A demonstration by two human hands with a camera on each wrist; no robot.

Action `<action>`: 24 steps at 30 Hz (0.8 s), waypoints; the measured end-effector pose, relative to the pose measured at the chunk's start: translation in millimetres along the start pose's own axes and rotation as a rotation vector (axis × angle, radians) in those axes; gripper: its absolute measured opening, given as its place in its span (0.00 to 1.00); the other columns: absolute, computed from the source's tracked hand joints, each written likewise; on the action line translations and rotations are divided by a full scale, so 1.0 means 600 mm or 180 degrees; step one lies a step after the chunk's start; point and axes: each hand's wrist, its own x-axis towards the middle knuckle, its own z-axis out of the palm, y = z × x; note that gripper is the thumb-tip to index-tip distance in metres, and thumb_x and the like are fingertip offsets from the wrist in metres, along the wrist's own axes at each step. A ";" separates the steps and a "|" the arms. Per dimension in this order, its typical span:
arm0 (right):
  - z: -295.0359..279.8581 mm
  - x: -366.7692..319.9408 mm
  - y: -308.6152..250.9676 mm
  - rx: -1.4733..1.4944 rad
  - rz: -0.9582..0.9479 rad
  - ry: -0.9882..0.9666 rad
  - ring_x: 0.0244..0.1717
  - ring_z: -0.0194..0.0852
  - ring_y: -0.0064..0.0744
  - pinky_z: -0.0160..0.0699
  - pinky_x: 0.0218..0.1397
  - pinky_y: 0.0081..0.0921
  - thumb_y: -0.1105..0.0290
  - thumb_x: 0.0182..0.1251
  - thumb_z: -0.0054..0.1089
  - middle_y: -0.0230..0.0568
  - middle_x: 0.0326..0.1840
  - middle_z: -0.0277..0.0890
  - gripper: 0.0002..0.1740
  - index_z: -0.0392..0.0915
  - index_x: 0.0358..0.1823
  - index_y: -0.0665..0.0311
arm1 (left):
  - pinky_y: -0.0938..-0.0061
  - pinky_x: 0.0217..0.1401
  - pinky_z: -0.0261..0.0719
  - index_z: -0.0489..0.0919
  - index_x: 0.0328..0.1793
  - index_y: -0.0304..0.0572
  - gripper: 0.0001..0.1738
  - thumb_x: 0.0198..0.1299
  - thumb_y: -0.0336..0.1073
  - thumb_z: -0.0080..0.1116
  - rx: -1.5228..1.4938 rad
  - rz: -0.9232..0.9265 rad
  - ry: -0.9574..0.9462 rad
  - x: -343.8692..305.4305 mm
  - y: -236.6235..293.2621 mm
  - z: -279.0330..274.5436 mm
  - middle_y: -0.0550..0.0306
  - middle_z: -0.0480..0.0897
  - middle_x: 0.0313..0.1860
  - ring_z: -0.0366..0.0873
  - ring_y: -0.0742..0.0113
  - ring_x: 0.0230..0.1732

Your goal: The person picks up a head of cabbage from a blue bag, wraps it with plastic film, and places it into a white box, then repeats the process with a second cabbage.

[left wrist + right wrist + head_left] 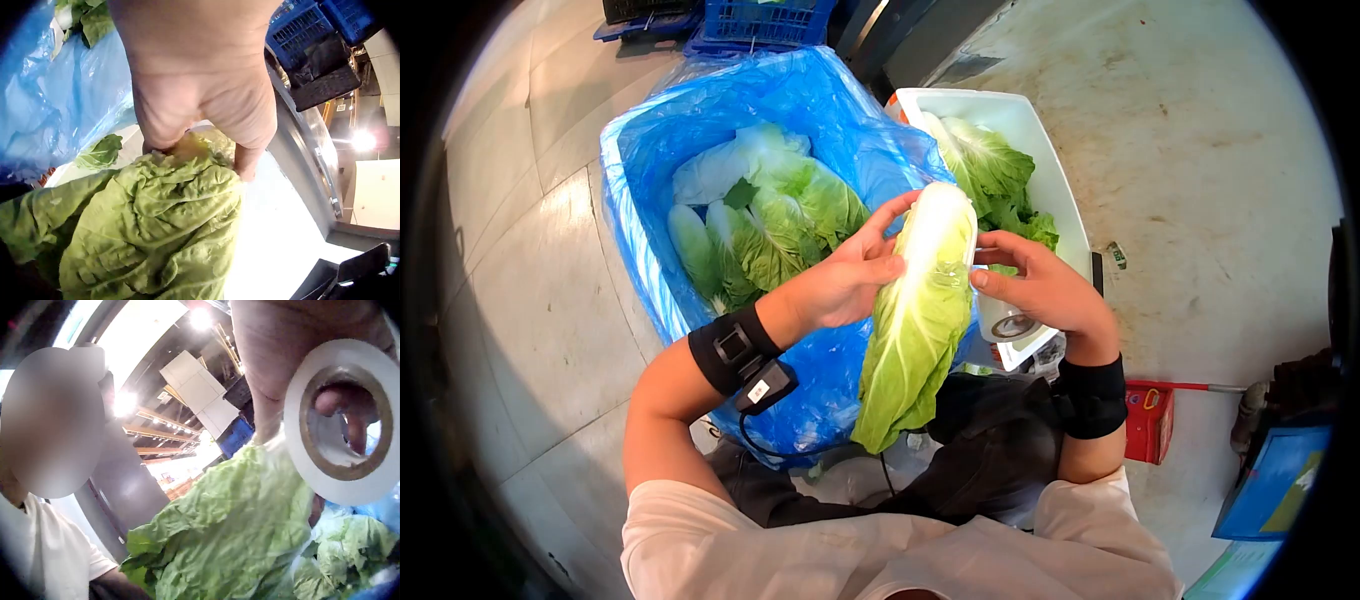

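Head view first: a long cabbage point(920, 310) is held up over the right edge of the blue bag-lined bin point(800, 88), close to the near left corner of the white box point(1055, 150). It could be dropped, since the heavy white end is held at the top while the loose leaves hang free below. The soft leaves could be torn if they are squeezed or pulled too hard. A shiny clear patch point(949, 268) that looks like tape is seen on the cabbage; it might come out crooked if the white roll point(295, 419) by the right hand point(1045, 287) is tugged.

The cabbage lies between the two hands. By the left hand point(845, 283) it is gripped near the white end, with the thumb laid on the front and the other fingers bent behind. On its right side, the right thumb and first finger are bent close to its edge, but it cannot be told whether anything is pinched, or how the roll is held.
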 end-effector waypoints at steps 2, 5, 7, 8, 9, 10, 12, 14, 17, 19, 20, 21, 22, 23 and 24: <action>0.002 0.004 -0.001 0.0339 -0.0045 -0.0157 0.68 0.73 0.32 0.71 0.71 0.32 0.58 0.74 0.69 0.44 0.66 0.78 0.32 0.74 0.70 0.70 | 0.56 0.81 0.67 0.39 0.90 0.52 0.62 0.63 0.47 0.74 0.0017 0.0137 -0.0014 0.003 0.002 0.010 0.50 0.58 0.85 0.62 0.55 0.83; 0.005 0.012 0.011 0.0832 -0.0160 -0.0607 0.72 0.69 0.32 0.65 0.76 0.32 0.58 0.76 0.66 0.44 0.72 0.74 0.35 0.67 0.76 0.72 | 0.56 0.82 0.64 0.39 0.90 0.58 0.59 0.66 0.39 0.71 -0.0315 0.0276 -0.0219 0.006 0.007 0.025 0.51 0.63 0.82 0.64 0.57 0.81; 0.008 0.012 0.010 0.1343 -0.0224 -0.0737 0.73 0.68 0.31 0.63 0.78 0.33 0.61 0.77 0.64 0.43 0.73 0.73 0.34 0.66 0.77 0.71 | 0.56 0.82 0.64 0.39 0.91 0.57 0.59 0.65 0.39 0.72 -0.0173 0.0373 -0.0219 0.007 0.017 0.039 0.52 0.59 0.84 0.62 0.58 0.82; 0.009 0.011 0.010 0.1337 -0.0227 -0.0734 0.73 0.68 0.31 0.63 0.78 0.33 0.61 0.77 0.64 0.43 0.73 0.73 0.34 0.66 0.77 0.71 | 0.56 0.83 0.63 0.39 0.91 0.56 0.59 0.65 0.39 0.72 -0.0035 0.0465 -0.0199 0.007 0.022 0.044 0.52 0.56 0.85 0.59 0.58 0.83; 0.010 0.011 0.010 0.1482 -0.0326 -0.0670 0.72 0.69 0.30 0.65 0.77 0.32 0.62 0.76 0.66 0.42 0.73 0.74 0.35 0.65 0.77 0.71 | 0.56 0.83 0.63 0.39 0.91 0.56 0.59 0.65 0.39 0.72 -0.0032 0.0469 -0.0204 0.007 0.026 0.047 0.52 0.56 0.85 0.59 0.58 0.83; 0.011 0.011 0.010 0.1621 -0.0426 -0.0614 0.72 0.71 0.30 0.67 0.76 0.32 0.63 0.75 0.67 0.42 0.72 0.75 0.37 0.63 0.78 0.71 | 0.56 0.83 0.62 0.39 0.91 0.55 0.59 0.65 0.40 0.72 0.0188 0.0510 -0.0206 0.008 0.030 0.048 0.52 0.54 0.86 0.57 0.58 0.84; 0.010 0.010 0.009 0.1741 -0.0447 -0.0543 0.69 0.74 0.29 0.70 0.74 0.30 0.63 0.74 0.69 0.42 0.70 0.76 0.38 0.63 0.78 0.71 | 0.56 0.84 0.60 0.40 0.91 0.54 0.59 0.65 0.40 0.72 0.0413 0.0572 -0.0197 0.010 0.036 0.054 0.52 0.52 0.86 0.55 0.59 0.85; 0.011 0.009 0.009 0.1868 -0.0459 -0.0470 0.67 0.77 0.28 0.73 0.72 0.29 0.64 0.72 0.70 0.42 0.69 0.78 0.39 0.62 0.78 0.71 | 0.60 0.83 0.62 0.41 0.90 0.51 0.66 0.58 0.55 0.78 0.0699 0.0643 0.0155 0.011 0.039 0.062 0.52 0.59 0.83 0.62 0.57 0.81; 0.007 0.006 0.010 0.1988 -0.0543 -0.0101 0.63 0.81 0.27 0.77 0.68 0.28 0.64 0.71 0.71 0.43 0.66 0.80 0.41 0.62 0.78 0.72 | 0.64 0.76 0.68 0.54 0.86 0.49 0.58 0.57 0.56 0.78 0.1795 0.0999 0.0370 0.019 0.040 0.018 0.55 0.65 0.76 0.68 0.62 0.73; 0.002 0.008 0.014 0.2019 -0.0431 -0.0108 0.61 0.81 0.28 0.78 0.67 0.28 0.64 0.71 0.71 0.44 0.66 0.80 0.40 0.63 0.77 0.73 | 0.66 0.70 0.71 0.63 0.80 0.48 0.49 0.58 0.51 0.78 0.2509 0.1433 0.0410 0.014 0.049 0.005 0.56 0.69 0.70 0.71 0.64 0.67; 0.002 0.009 0.012 0.2013 -0.0434 -0.0113 0.61 0.81 0.28 0.78 0.67 0.28 0.64 0.71 0.71 0.44 0.66 0.80 0.40 0.63 0.77 0.73 | 0.67 0.64 0.74 0.72 0.73 0.46 0.40 0.59 0.46 0.79 0.3220 0.1853 0.0441 0.010 0.052 0.002 0.56 0.73 0.65 0.74 0.66 0.61; 0.002 0.010 0.011 0.1955 -0.0345 -0.0036 0.60 0.82 0.28 0.79 0.66 0.28 0.64 0.71 0.71 0.44 0.65 0.81 0.39 0.63 0.77 0.73 | 0.67 0.64 0.74 0.72 0.73 0.46 0.40 0.59 0.46 0.79 0.3222 0.1858 0.0444 0.004 0.059 0.009 0.56 0.73 0.65 0.74 0.66 0.61; 0.001 0.011 0.010 0.1897 -0.0257 0.0041 0.60 0.83 0.28 0.80 0.65 0.28 0.64 0.71 0.71 0.45 0.65 0.81 0.39 0.63 0.77 0.73 | 0.69 0.57 0.76 0.78 0.64 0.44 0.29 0.59 0.40 0.77 0.3909 0.2265 0.0618 -0.004 0.066 0.018 0.56 0.77 0.58 0.77 0.65 0.55; 0.001 0.011 0.011 0.1896 -0.0258 0.0037 0.60 0.83 0.28 0.80 0.65 0.28 0.64 0.71 0.71 0.45 0.65 0.81 0.39 0.63 0.77 0.73 | 0.70 0.51 0.78 0.84 0.55 0.42 0.19 0.60 0.33 0.76 0.4594 0.2667 0.0799 -0.010 0.073 0.028 0.57 0.80 0.51 0.80 0.65 0.49; 0.001 0.012 0.014 0.1931 -0.0285 0.0012 0.60 0.83 0.28 0.80 0.65 0.27 0.64 0.71 0.71 0.45 0.65 0.81 0.39 0.64 0.77 0.73 | 0.70 0.51 0.78 0.84 0.55 0.42 0.19 0.60 0.33 0.76 0.4598 0.2667 0.0801 -0.012 0.077 0.036 0.57 0.80 0.51 0.80 0.65 0.49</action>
